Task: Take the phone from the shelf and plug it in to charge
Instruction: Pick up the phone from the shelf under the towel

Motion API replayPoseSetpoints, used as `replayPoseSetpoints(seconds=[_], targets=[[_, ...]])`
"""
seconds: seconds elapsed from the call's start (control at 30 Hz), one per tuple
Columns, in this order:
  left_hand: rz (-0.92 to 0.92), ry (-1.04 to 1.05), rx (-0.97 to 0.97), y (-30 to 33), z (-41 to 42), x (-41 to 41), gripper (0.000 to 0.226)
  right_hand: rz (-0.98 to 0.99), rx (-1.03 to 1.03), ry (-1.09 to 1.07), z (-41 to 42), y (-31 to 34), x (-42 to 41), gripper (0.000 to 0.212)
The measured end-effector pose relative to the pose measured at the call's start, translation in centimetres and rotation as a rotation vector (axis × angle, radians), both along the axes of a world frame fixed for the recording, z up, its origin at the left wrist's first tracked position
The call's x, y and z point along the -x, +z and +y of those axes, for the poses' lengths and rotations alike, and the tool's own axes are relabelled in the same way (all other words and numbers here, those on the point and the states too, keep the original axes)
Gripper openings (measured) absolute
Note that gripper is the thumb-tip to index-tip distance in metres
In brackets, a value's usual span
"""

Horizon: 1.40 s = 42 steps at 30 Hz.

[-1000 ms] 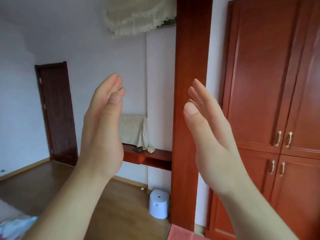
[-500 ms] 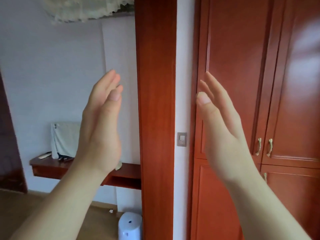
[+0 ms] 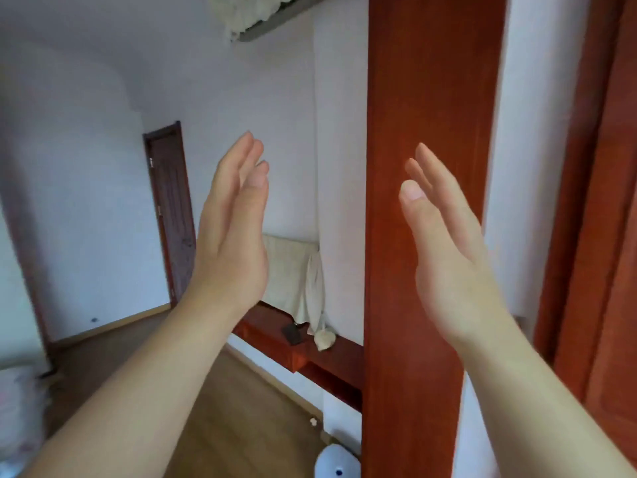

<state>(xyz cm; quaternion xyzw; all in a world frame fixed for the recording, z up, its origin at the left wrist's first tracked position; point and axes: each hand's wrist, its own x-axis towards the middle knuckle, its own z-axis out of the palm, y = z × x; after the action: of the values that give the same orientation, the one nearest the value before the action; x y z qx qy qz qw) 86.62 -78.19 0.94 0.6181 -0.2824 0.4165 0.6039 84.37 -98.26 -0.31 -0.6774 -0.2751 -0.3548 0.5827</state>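
Both hands, left hand (image 3: pixel 234 243) and right hand (image 3: pixel 444 257), are raised flat and empty; phone (image 3: pixel 292 334) lies on the shelf (image 3: pixel 331 357) below, nearer the left.

Left hand (image 3: pixel 234 236) and right hand (image 3: pixel 444 250) are raised, palms facing each other, fingers straight, holding nothing. Between and behind them stands a red wooden post (image 3: pixel 424 98). A wall shelf (image 3: pixel 310 353) carries a draped cloth (image 3: pixel 293 274) and a small dark object (image 3: pixel 292 334), perhaps the phone.

Bare forearms, left grip (image 3: pixel 234 236) and right grip (image 3: pixel 444 250) unsleeved, ringless.
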Motion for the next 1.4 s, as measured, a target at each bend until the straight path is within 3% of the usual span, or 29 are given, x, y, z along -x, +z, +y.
replayPoseSetpoints(seconds=[0.27, 0.5, 0.63, 1.0, 1.17, 1.4], targets=[[0.086, 0.261, -0.045, -1.7, 4.2, -6.2, 0.049, 0.056, -0.064, 0.201, 3.7, -1.2, -9.7, 0.064], [0.082, 0.380, -0.046, -2.8, 10.5, -11.3, 0.040, 0.099, -0.077, 0.312, 9.3, -2.1, -16.2, 0.065], [0.069, 0.403, -0.036, -3.5, 14.5, -16.0, 0.038, 0.098, -0.062, 0.301, 12.7, -2.6, -21.1, 0.074], [0.073, 0.372, 0.006, -3.5, 27.6, -32.3, 0.040, 0.058, -0.041, 0.259, 25.4, -1.7, -37.2, 0.065], [0.114, 0.327, -0.019, -4.1, 29.5, -39.9, 0.057, 0.068, -0.057, 0.224, 27.4, -1.9, -43.5, 0.064], [0.127, 0.246, -0.070, -5.3, 29.3, -53.1, 0.043, 0.054, -0.084, 0.170, 28.2, -3.3, -55.3, 0.066]])
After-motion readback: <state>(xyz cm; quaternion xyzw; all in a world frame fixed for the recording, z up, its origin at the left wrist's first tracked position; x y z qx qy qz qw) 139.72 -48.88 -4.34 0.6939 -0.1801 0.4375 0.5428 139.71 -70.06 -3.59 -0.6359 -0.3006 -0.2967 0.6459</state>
